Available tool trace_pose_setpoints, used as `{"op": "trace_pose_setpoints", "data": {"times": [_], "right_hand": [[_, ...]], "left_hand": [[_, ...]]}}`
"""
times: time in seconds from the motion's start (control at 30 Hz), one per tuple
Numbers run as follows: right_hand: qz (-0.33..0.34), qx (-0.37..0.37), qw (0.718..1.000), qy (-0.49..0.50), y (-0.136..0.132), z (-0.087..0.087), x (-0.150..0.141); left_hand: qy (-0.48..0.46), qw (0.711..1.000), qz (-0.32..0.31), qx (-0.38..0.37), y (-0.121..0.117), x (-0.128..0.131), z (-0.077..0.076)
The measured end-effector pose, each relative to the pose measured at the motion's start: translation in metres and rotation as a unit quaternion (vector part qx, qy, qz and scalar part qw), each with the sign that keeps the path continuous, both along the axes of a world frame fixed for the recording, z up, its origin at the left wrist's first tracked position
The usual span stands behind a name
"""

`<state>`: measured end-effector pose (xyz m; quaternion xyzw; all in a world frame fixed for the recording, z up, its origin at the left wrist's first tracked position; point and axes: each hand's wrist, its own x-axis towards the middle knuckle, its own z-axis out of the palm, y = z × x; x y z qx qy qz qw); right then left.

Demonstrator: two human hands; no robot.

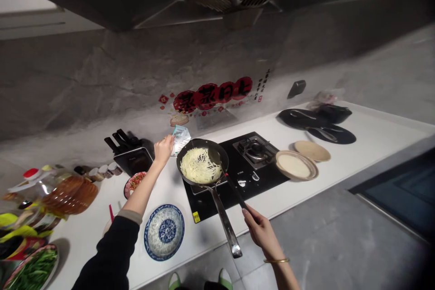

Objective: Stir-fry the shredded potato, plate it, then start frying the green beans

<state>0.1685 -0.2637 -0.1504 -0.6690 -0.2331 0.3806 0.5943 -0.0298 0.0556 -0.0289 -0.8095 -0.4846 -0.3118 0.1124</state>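
Note:
My left hand [163,149] is closed on a white and teal plastic packet [181,138], held up by the left rim of a black wok [224,152]. Pale shredded food [195,167], which looks like potato, covers the wok's bottom. My right hand [261,230] grips the black handle of a spatula [235,190], whose dark blade rests in the wok at the right side of the shreds. The wok sits on the left burner, and its metal handle [224,222] points towards me, untouched. Whether anything is coming out of the packet, I cannot tell.
A blue-and-white plate [164,249] lies left of the hob [278,179]. Behind my left arm is a bowl of chopped red food [129,186]. Oil bottle [70,195], knife block [136,159] and greens [34,272] stand left; a beige pot [314,170] and lids [335,133] stand right.

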Motion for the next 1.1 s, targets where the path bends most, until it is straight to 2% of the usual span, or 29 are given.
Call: {"op": "trace_pose_setpoints", "data": {"times": [0.13, 0.27, 0.5, 0.7, 1.1], "right_hand": [[-0.006, -0.009, 0.999, -0.046, -0.002, 0.005, 0.008], [-0.013, -0.018, 0.997, -0.078, -0.005, 0.009, 0.013], [-0.003, -0.019, 0.994, -0.103, -0.008, 0.010, 0.012], [0.028, -0.043, 0.991, -0.128, -0.004, 0.006, 0.010], [0.057, -0.045, 0.985, -0.160, -0.001, 0.006, 0.014]], "left_hand": [[0.008, 1.000, -0.024, -0.010, 0.001, 0.010, -0.002], [0.031, 0.998, -0.050, -0.021, 0.001, 0.014, -0.011], [0.043, 0.997, -0.055, -0.017, -0.002, -0.019, -0.029], [0.051, 0.996, -0.078, -0.007, -0.004, -0.046, -0.035], [0.037, 0.991, -0.130, -0.001, -0.001, -0.045, -0.044]]}}
